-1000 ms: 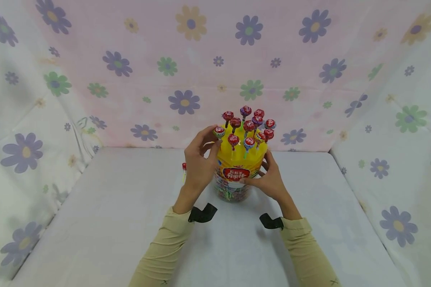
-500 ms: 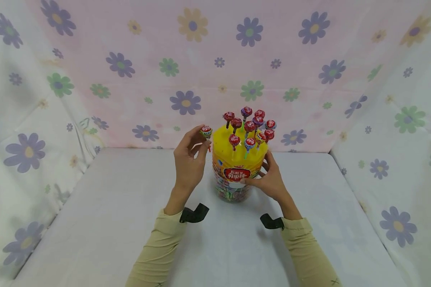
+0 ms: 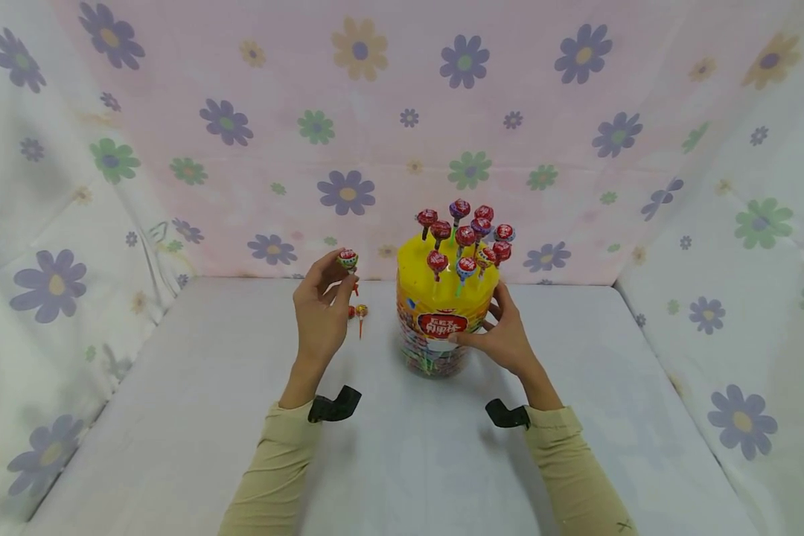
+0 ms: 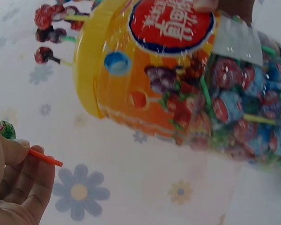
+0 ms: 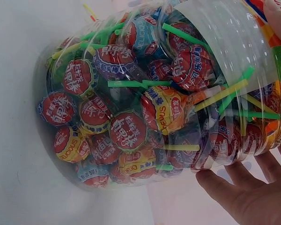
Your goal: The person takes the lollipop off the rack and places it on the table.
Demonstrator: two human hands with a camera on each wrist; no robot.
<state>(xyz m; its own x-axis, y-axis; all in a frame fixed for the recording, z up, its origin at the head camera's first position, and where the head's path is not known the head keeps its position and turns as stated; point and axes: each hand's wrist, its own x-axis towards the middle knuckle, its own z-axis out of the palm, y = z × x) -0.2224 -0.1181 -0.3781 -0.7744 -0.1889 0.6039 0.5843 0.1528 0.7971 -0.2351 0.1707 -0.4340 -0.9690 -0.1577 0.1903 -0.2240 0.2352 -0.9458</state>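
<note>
My left hand (image 3: pixel 321 316) pinches a green-wrapped lollipop (image 3: pixel 347 259) between thumb and fingers, left of the jar. Its orange stick (image 4: pixel 45 157) points out past the fingertips in the left wrist view. A clear plastic lollipop jar (image 3: pixel 435 325) with a yellow lid (image 3: pixel 412 262) stands upright on the table. Several red-topped lollipops (image 3: pixel 464 236) stick up from that lid. On the jar's right side my right hand (image 3: pixel 505 339) grips it, thumb across the front label and fingers round the back. Many wrapped lollipops (image 5: pixel 129 130) fill the jar's lower part.
Two loose lollipops (image 3: pixel 362 311) lie on the white table (image 3: pixel 208 387) just beyond my left hand, one partly hidden by it. A flowered cloth (image 3: pixel 402 164) hangs along the back and both sides of the table.
My left hand has drawn the green-wrapped lollipop away from the lid's left edge, leftward and slightly down. The loose lollipops beside it now show more. My right hand and the jar stay put.
</note>
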